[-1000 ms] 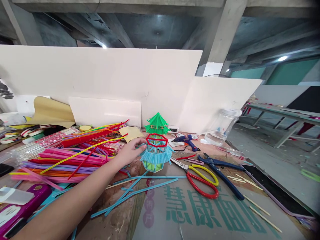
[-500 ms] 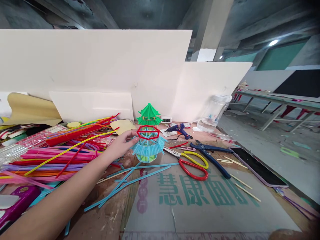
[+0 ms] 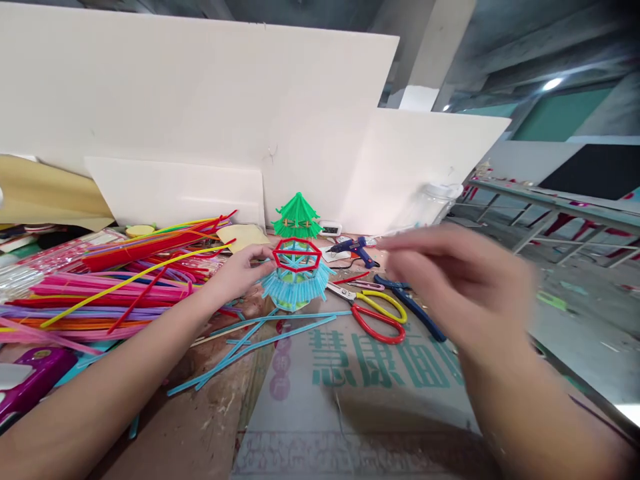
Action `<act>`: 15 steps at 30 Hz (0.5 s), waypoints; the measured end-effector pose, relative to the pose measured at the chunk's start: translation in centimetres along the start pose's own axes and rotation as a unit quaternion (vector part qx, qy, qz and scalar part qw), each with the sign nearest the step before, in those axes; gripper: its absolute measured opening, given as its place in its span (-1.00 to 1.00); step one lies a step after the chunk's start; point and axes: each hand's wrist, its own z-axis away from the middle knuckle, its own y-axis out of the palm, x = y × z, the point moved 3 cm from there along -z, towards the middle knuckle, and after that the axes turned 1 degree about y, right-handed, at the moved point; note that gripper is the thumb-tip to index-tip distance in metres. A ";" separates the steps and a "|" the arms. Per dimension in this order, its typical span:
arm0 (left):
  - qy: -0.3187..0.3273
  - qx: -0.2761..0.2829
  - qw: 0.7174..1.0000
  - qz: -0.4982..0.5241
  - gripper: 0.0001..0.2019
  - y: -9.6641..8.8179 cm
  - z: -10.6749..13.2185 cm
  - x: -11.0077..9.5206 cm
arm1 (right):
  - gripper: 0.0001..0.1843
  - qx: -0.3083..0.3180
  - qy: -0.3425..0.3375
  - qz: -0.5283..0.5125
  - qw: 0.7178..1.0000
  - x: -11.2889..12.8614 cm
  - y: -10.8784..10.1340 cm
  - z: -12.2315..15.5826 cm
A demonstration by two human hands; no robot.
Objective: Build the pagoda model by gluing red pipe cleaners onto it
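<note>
In the head view, a small model pagoda stands mid-table, with a light-blue fringed roof [image 3: 296, 288] on its lower tier. A red hexagonal frame [image 3: 297, 268] sits above that fringe. My left hand [image 3: 245, 270] has thumb and fingers closed at the frame's left edge, though the exact contact is hard to see. Just behind rises a green pointed roof [image 3: 299, 217]; whether it joins the lower tier is unclear. Over the right side of the table hangs my right hand [image 3: 460, 287], smeared by motion, its fingers bent; nothing can be made out in them.
Scissors [image 3: 383, 319], blue-handled pliers [image 3: 420, 313] and a blue glue gun [image 3: 357, 250] lie to the right. Bundles of coloured pipe cleaners [image 3: 115, 287] cover the left. Light-blue strips [image 3: 260, 347] lie in front. White boards [image 3: 200, 100] and a clear jar [image 3: 433, 203] stand behind.
My right hand has come in from the lower right and now covers the phone and part of the pliers. My left hand stays at the red frame. The view has tilted slightly down.
</note>
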 end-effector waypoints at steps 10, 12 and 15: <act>0.051 0.015 0.997 -0.061 -0.76 -0.1 0.3 -2.1 | -0.75 0.171 0.271 -0.174 0.931 -11.0 6.7 -1.5; 0.056 0.015 0.996 -0.071 -0.76 -0.1 0.4 -2.4 | -0.73 0.185 0.282 -0.197 0.920 -10.5 6.7 -1.3; 0.062 0.021 0.995 -0.070 -0.75 0.0 0.4 -2.4 | -0.69 0.197 0.285 -0.223 0.911 -9.6 7.0 -1.3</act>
